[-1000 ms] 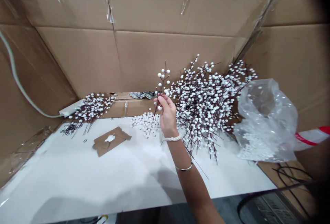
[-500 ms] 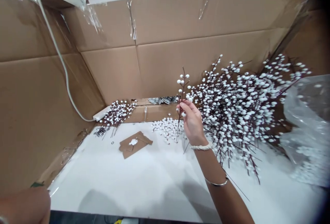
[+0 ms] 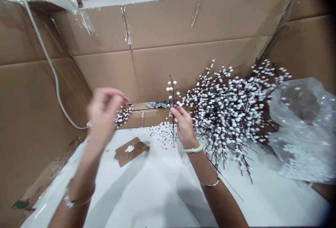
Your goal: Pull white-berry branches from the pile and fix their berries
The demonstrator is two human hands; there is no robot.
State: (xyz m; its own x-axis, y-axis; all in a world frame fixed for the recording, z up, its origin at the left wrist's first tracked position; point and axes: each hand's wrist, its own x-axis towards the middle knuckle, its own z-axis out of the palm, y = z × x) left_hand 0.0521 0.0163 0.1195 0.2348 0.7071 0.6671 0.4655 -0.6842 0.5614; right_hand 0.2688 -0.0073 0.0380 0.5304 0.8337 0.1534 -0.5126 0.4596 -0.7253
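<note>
Between the thumb and fingers of my right hand [image 3: 185, 128] is a dark brown artificial berry stem [image 3: 173, 98], held upright with white berries on its upper part. Left of it, my left hand [image 3: 105, 114] is raised over the table, smeared by motion, so what its fingers hold, if anything, cannot be made out. Loose white berries [image 3: 162, 133] lie spread behind and below the stem. A cardboard piece [image 3: 123, 156] bearing a white blob rests between the two forearms. Partly hidden behind my left hand is a small bunch of berry stems [image 3: 123, 116].
A large heap of white-berried stems [image 3: 231, 105] leans at the right, beside a clear plastic bag [image 3: 301, 151] of white pieces. Cardboard walls [image 3: 162, 63] enclose the white table [image 3: 154, 189]. A white cable [image 3: 54, 70] hangs down the left side.
My left hand has come up from the lower left edge to above the table's left part. My right hand keeps its grip on the stem. The camera view has shifted.
</note>
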